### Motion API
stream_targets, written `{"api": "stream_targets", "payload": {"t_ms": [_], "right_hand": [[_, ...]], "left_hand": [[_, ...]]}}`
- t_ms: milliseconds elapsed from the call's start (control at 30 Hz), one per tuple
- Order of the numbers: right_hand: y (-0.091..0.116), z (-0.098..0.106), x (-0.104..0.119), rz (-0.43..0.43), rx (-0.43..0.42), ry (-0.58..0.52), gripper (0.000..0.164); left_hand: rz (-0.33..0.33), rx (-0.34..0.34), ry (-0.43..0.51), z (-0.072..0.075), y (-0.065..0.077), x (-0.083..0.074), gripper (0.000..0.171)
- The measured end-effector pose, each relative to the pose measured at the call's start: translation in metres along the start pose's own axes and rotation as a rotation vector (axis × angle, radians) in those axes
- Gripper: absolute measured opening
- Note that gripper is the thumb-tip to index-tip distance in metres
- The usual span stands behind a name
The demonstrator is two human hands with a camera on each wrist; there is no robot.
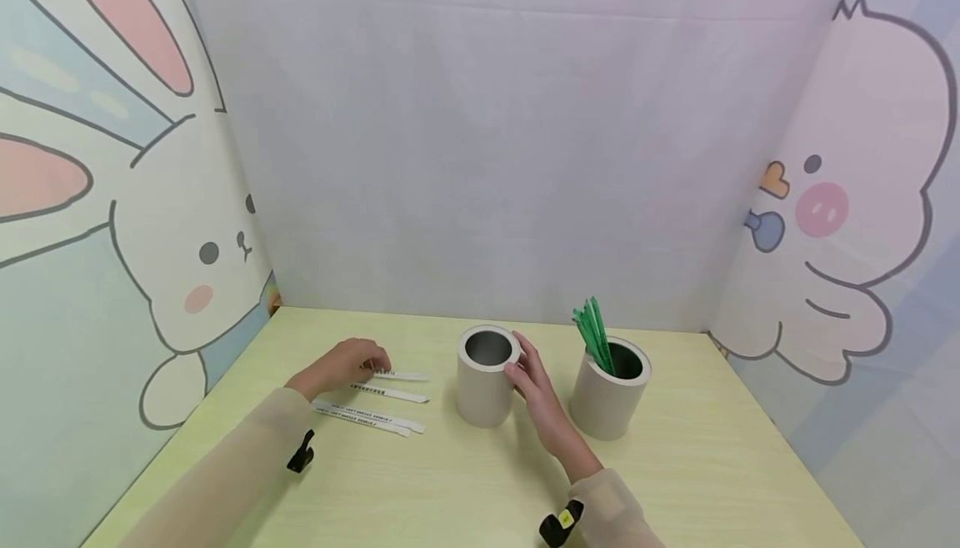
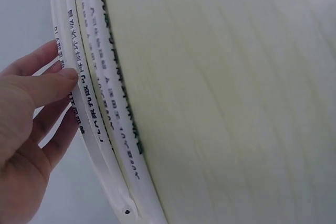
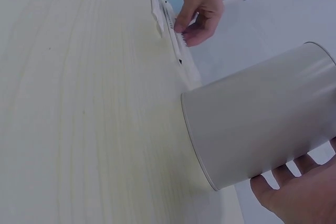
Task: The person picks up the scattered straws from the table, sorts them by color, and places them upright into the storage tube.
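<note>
My left hand [image 1: 354, 363] pinches a slim white paper-wrapped straw [image 2: 73, 90] between thumb and fingers, at the far end of a row. Black print runs along its wrapper. Nearer me lie more wrapped straws [image 1: 393, 394], two of them side by side. With my right hand [image 1: 542, 394] I hold the right side of a pale grey cylindrical container [image 1: 483, 398], thumb by the near rim and fingers partly hidden behind it. This container stands upright with its dark inside showing. In the right wrist view, the fingers [image 3: 265, 190] lie along the container's wall.
To the right of my right hand stands a second grey container [image 1: 603, 406], holding a bundle of thin green sticks [image 1: 592, 335] that lean left. A pale wood-grain table [image 1: 450, 490] carries everything. Cloth walls with cartoon animals close off the back [image 1: 480, 156] and sides.
</note>
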State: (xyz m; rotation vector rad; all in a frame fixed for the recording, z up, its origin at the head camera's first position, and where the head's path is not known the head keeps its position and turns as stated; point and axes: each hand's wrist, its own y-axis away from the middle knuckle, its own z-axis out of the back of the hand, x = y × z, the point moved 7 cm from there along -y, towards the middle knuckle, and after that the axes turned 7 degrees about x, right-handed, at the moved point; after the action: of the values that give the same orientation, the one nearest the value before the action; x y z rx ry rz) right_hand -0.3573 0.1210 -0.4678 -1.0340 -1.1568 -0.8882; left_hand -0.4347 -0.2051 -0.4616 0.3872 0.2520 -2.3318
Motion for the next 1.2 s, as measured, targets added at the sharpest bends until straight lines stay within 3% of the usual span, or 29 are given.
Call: {"api": "stream_targets", "payload": {"t_ms": [167, 567, 933, 1067, 1200], "right_hand": [[0.000, -0.001, 0.001, 0.003, 0.002, -0.001, 0.064], [0.000, -0.001, 0.000, 0.001, 0.005, 0.011, 0.063], [-0.001, -0.001, -0.001, 0.004, 0.001, 0.014, 0.063], [-0.001, -0.001, -0.002, 0.009, -0.005, 0.010, 0.063], [0.000, 0.000, -0.002, 0.010, -0.012, 0.005, 0.063]], "left_hand": [[-0.009, -0.111, 0.025, 0.010, 0.000, -0.006, 0.030], [0.069, -0.395, 0.204, 0.038, -0.015, -0.031, 0.036], [0.205, -0.536, 0.450, 0.059, -0.017, -0.054, 0.037], [0.203, -0.591, 0.579, 0.070, -0.021, -0.068, 0.038], [0.156, -0.643, 0.755, 0.084, -0.028, -0.088, 0.039]]}}
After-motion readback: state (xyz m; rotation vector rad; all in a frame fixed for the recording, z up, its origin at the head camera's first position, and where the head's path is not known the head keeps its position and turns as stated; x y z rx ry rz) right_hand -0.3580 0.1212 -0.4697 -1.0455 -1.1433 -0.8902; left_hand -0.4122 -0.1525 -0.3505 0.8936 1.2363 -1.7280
